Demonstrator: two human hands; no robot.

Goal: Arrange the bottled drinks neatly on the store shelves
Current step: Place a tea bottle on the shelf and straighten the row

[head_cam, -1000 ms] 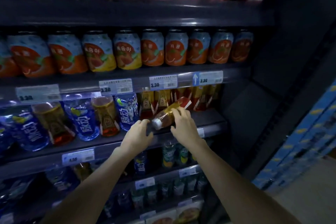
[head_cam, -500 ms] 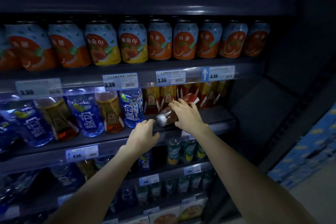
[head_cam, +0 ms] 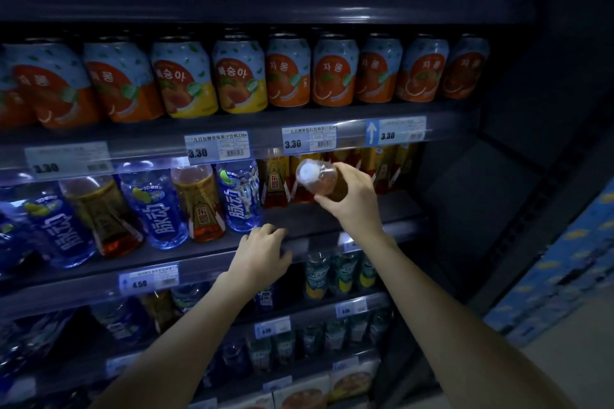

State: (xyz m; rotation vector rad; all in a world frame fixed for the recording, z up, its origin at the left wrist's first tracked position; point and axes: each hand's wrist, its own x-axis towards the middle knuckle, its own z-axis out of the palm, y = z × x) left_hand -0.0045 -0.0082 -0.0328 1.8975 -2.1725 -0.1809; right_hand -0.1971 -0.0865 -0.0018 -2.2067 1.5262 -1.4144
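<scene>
Right hand (head_cam: 352, 201) grips the tilted amber bottle (head_cam: 319, 180); left hand (head_cam: 262, 254) rests loosely curled on the shelf edge (head_cam: 186, 271).

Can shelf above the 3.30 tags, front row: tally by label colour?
Orange-label cans: 7
Yellow-label cans: 2
Total: 9
Anything cut off at the left edge is not counted.
</scene>
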